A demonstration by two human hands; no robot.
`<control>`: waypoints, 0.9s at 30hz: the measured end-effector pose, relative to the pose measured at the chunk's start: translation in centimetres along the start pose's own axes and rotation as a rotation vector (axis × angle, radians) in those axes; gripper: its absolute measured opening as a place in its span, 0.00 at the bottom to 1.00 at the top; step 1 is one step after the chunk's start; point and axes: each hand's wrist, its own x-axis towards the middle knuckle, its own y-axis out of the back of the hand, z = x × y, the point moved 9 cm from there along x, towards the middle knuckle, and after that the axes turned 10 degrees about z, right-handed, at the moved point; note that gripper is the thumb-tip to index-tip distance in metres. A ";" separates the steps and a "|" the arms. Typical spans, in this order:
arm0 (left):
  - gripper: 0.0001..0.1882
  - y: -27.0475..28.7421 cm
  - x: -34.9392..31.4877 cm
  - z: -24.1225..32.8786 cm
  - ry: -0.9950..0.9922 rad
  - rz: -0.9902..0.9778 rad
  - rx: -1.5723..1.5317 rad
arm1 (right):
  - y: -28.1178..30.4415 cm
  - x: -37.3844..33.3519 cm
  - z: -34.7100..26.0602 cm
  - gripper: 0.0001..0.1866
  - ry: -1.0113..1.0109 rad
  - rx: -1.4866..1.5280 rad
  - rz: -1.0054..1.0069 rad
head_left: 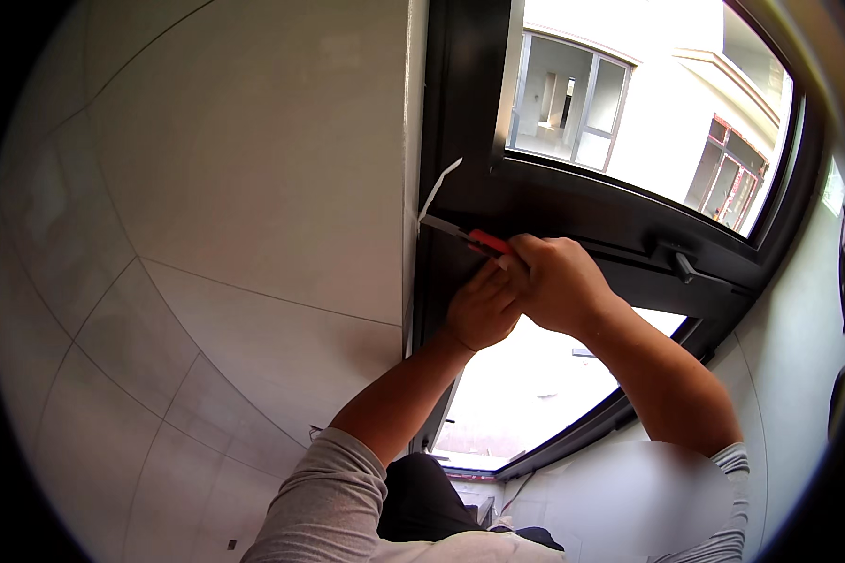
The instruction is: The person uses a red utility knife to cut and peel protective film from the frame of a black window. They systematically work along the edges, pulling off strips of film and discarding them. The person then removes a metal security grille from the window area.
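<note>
A utility knife (486, 242) with a red and black body is gripped in my right hand (563, 280). Its flat blade points left, and the tip meets the edge where the dark window frame (563, 202) joins the tiled wall. From that tip a thin, pale strip (439, 188) curls upward, standing away from the edge. Close below the knife body, my left hand (483, 310) has its fingers bunched together against the knife and the right hand. Its fingertips are partly hidden there.
Large beige tiles cover the wall (272, 169) on the left. A dark window handle (683, 266) sticks out of the frame to the right of my hands. Glass panes lie above and below the crossbar, with a pale building (648, 94) outside.
</note>
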 end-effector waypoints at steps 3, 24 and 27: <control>0.16 -0.2 -0.5 -0.2 0.004 0.005 0.006 | 0.5 0.3 -0.9 0.12 0.037 -0.067 -0.008; 0.22 1.4 1.5 0.3 0.082 -0.069 -0.016 | 9.2 -15.8 4.8 0.13 -0.581 0.510 0.102; 0.18 3.0 3.1 0.0 0.131 0.006 -0.085 | 9.6 -21.5 6.7 0.09 -0.515 0.401 0.232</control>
